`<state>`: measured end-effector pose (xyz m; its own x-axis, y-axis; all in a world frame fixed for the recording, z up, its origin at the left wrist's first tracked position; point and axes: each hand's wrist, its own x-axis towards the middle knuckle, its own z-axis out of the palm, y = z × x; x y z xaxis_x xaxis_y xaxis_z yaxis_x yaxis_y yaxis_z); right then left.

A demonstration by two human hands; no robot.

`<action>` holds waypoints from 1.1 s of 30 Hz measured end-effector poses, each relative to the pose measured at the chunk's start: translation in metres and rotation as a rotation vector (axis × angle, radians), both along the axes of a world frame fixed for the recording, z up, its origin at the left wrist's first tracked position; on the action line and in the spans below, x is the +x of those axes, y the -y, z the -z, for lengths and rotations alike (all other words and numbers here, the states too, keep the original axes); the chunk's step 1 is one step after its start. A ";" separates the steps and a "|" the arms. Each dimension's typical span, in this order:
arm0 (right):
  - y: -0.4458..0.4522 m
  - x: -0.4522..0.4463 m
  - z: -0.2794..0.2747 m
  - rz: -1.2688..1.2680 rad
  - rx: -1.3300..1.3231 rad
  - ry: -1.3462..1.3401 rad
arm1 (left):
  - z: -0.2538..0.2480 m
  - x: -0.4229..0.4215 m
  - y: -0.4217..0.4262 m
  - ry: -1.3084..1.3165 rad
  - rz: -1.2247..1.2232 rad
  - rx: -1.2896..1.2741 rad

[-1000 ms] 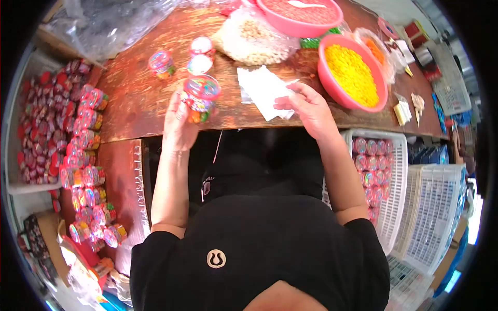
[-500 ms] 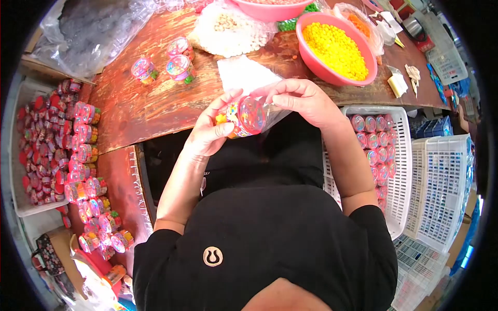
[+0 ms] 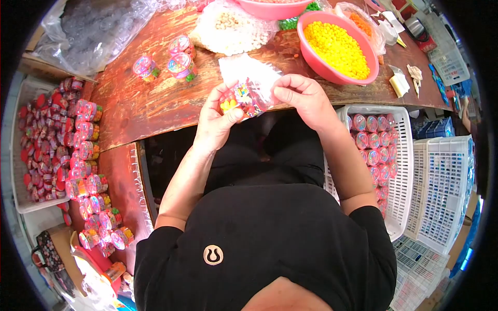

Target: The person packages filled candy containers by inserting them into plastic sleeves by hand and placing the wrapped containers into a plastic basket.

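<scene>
My left hand (image 3: 215,116) is closed around a small clear plastic jar (image 3: 243,99) with a colourful printed wrap and yellow pieces inside. It is held tilted above the front edge of the wooden table. At the jar's right side, my right hand (image 3: 305,99) pinches thin clear plastic film (image 3: 271,99) between thumb and fingers. How far the film reaches around the jar I cannot tell. Just beyond both hands a white sheet (image 3: 241,70) lies on the table. Farther left stand several similar filled jars (image 3: 180,66).
A pink basin (image 3: 332,49) of yellow pieces and a bag of pale pieces (image 3: 233,28) sit at the back. On the left is a bin of red-lidded jars (image 3: 46,145), with jars stacked beside it. A white basket (image 3: 402,181) of jars is at my right.
The jar has turned in my left hand: its round red face was toward me, and now the printed side shows. My right hand has shifted slightly to the right.
</scene>
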<state>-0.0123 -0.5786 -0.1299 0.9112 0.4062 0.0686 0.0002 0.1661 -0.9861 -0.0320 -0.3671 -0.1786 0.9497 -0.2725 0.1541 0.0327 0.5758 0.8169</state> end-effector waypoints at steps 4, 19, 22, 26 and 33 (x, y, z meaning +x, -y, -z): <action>-0.006 -0.006 0.000 0.036 0.026 -0.047 | -0.002 0.000 0.007 0.042 -0.096 0.124; -0.030 -0.016 0.032 0.191 0.244 0.040 | -0.007 0.000 0.031 -0.116 -0.161 -0.152; -0.030 -0.017 0.031 0.250 0.145 0.149 | -0.022 0.002 0.035 -0.261 -0.155 -0.268; -0.026 -0.024 0.036 0.420 -0.547 0.485 | -0.023 0.004 0.037 -0.465 0.013 -0.354; -0.012 -0.025 0.044 0.396 -0.449 0.454 | -0.019 0.006 0.049 -0.521 -0.074 -0.313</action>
